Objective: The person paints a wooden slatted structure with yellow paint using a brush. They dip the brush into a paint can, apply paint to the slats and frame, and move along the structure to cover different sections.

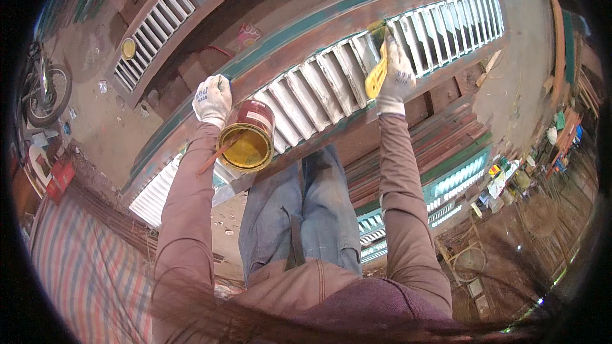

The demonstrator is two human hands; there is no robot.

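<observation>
A long louvered shutter panel (440, 73) lies across in front of me, with a reddish-brown frame, green edging and whitish slats. My right hand (396, 75), in a white work glove, is closed round a yellow-handled paintbrush (376, 78). The dark, yellowish bristles touch or hover just over the slats near the far rail; I cannot tell which. My left hand (213, 99), gloved too, is closed at the panel's far edge. Just beside it, an open paint can (258, 114) with yellowish paint inside rests on the slats, tilted in view, a thin stick (215, 157) leaning out over its rim.
Another louvered panel (167, 18) lies beyond, with a round yellowish lid (129, 49) on it. A motorbike wheel (52, 95) stands at the far left. Striped sheeting (83, 267) spreads at the near left. Stacked boards (421, 153) and scattered clutter (507, 178) are on the right.
</observation>
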